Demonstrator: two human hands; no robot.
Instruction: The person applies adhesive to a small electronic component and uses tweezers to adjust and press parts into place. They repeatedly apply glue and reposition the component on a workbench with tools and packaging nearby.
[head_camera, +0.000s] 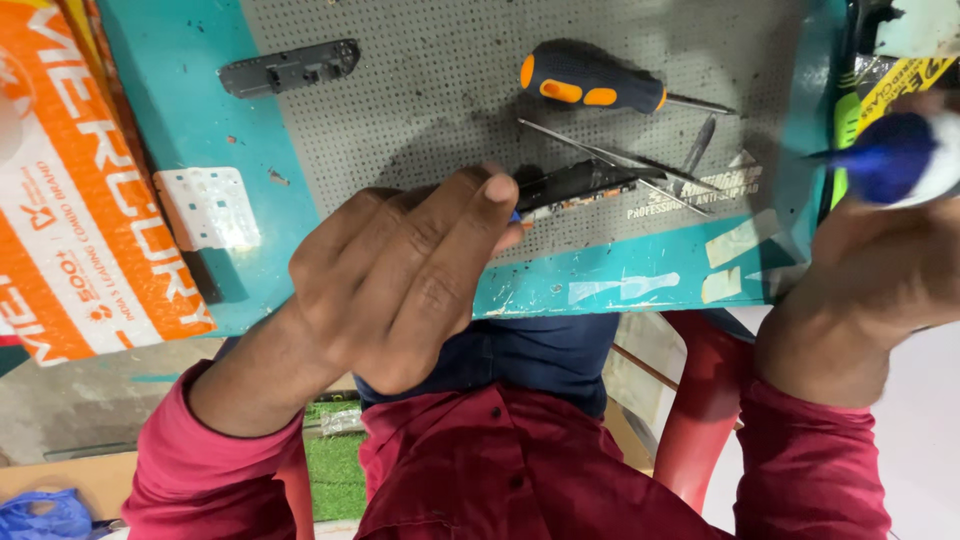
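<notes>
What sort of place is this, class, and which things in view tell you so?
Probably a small electronics repair bench. A screwdriver and tweezers lie on a grey anti-slip work mat, and the left hand steadies a dark circuit part on it.

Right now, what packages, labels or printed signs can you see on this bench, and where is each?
Orange and white woven package: far left edge, lying slanted.
Yellow and black striped label: top right, behind the right hand.
Grey dotted work mat: centre; white print at its lower right corner.
</notes>
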